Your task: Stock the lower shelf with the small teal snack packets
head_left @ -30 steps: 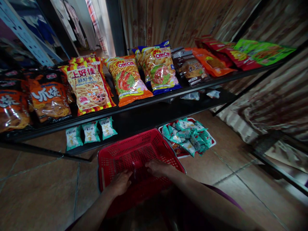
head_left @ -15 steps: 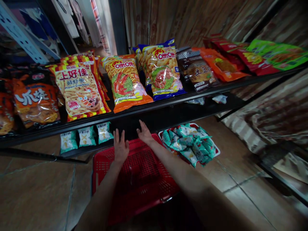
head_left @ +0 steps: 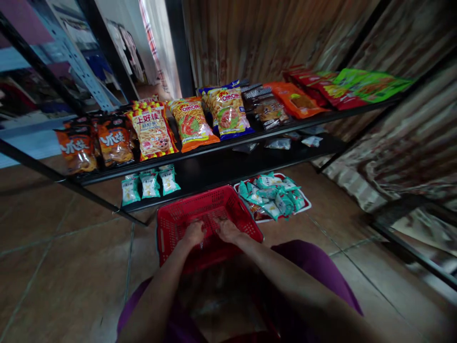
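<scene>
Red plastic mesh sits under my fingertips — both hands are down inside the basket (head_left: 209, 224) at lower centre of the frame. My left hand (head_left: 194, 233) and right hand (head_left: 227, 231) lie side by side, knuckles up, fingers curled downward; whether they close on anything I cannot tell, since the palms hide what is under them. The basket rests on the tiled floor (head_left: 71, 267), just in front of the lower shelf (head_left: 228, 166), with a tray of teal packets (head_left: 273, 197) just beside it to the right and three small teal packets (head_left: 150, 183) on the shelf at its upper left.

I judge this the placing step: something being settled on the basket's bottom. The next move would call for lifting both hands clear of the rim.

Half a second ago both hands were raised, fingers spread, toward the shelf edge — now they are back down in the basket.
</scene>
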`<action>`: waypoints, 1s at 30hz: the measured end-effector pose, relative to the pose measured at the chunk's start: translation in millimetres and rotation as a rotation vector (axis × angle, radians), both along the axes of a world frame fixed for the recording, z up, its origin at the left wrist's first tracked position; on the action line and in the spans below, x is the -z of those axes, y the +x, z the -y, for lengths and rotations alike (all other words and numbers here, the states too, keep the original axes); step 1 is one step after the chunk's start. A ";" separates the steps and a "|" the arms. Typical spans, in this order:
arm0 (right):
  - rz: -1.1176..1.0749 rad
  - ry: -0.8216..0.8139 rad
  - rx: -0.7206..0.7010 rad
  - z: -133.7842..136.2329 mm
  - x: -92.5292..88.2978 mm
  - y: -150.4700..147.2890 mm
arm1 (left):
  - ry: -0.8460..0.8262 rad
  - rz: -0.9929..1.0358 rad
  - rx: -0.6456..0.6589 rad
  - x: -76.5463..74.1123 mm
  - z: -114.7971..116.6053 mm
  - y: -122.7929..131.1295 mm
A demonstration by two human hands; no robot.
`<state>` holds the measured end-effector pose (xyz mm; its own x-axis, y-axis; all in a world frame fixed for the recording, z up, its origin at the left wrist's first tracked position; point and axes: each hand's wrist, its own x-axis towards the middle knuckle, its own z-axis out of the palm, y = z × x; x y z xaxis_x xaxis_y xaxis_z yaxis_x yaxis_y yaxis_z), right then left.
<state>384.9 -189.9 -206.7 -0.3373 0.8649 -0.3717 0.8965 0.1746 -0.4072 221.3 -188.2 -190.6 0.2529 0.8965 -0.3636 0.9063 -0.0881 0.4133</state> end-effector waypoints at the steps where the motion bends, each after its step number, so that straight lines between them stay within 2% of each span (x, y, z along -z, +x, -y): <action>1: 0.013 -0.007 -0.008 10.0 -4.8 -2.1 | -0.003 -0.005 0.014 -5.2 11.8 -3.6; 4: 0.005 -0.011 -0.040 27.6 -20.7 -7.2 | 0.027 -0.029 0.010 -19.8 31.6 -18.0; 7: -0.014 -0.025 -0.087 27.5 -33.6 -8.8 | 0.046 -0.069 -0.019 -23.7 34.7 -37.1; 10: -0.035 -0.027 -0.136 15.6 -38.0 -9.9 | 0.000 -0.106 -0.022 -12.4 32.2 -53.0; 13: -0.068 -0.032 -0.168 0.6 -31.9 -10.9 | -0.079 -0.140 -0.024 6.0 27.2 -55.6; 16: -0.067 -0.038 -0.148 -9.2 -17.7 -8.2 | -0.145 -0.153 0.000 17.8 16.4 -42.8; 21: -0.036 -0.090 -0.153 -14.6 14.8 7.6 | -0.028 -0.044 0.048 23.8 -8.0 -10.6; 24: 0.006 -0.123 -0.163 -22.5 30.7 17.0 | -0.096 -0.080 0.104 26.9 -17.5 6.0; 27: 0.027 -0.146 -0.182 -37.4 37.4 22.3 | -0.140 -0.092 0.111 27.6 -27.6 27.1; 30: 0.052 -0.167 -0.213 -52.8 35.9 27.5 | -0.148 -0.061 0.092 24.9 -38.0 51.4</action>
<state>412.3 -137.1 -242.6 -0.4813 0.7019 -0.5251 0.8674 0.2952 -0.4005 272.7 -150.2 -215.5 0.3053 0.8063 -0.5067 0.9209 -0.1146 0.3724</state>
